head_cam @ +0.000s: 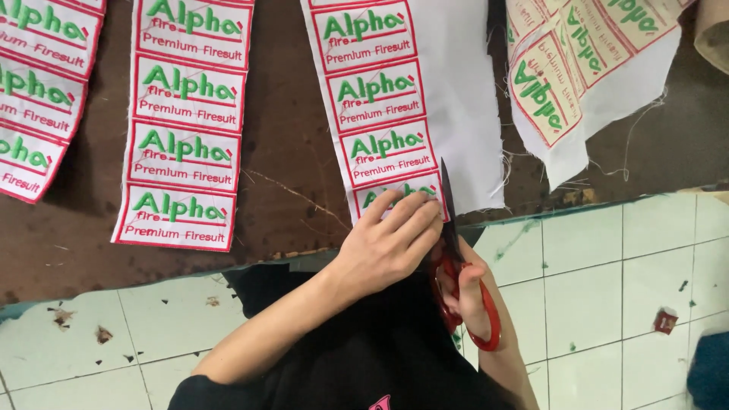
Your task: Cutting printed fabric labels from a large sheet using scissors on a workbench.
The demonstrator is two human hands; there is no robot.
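A strip of white cloth [456, 99] with embroidered rectangular patches in red, green and white hangs over the near edge of a dark brown table [281, 152]. My left hand [387, 239] lies flat on the lowest patch of that strip, fingers pointing up and right. My right hand [471, 300] grips red-handled scissors [456, 250]; their dark blades point away from me along the right edge of the patches, just right of my left fingers.
Another strip of the same patches [186, 125] lies to the left, a third [38, 83] at the far left edge. A crumpled piece with patches [585, 68] sits at upper right. Pale green floor tiles [623, 258] with small scraps lie below.
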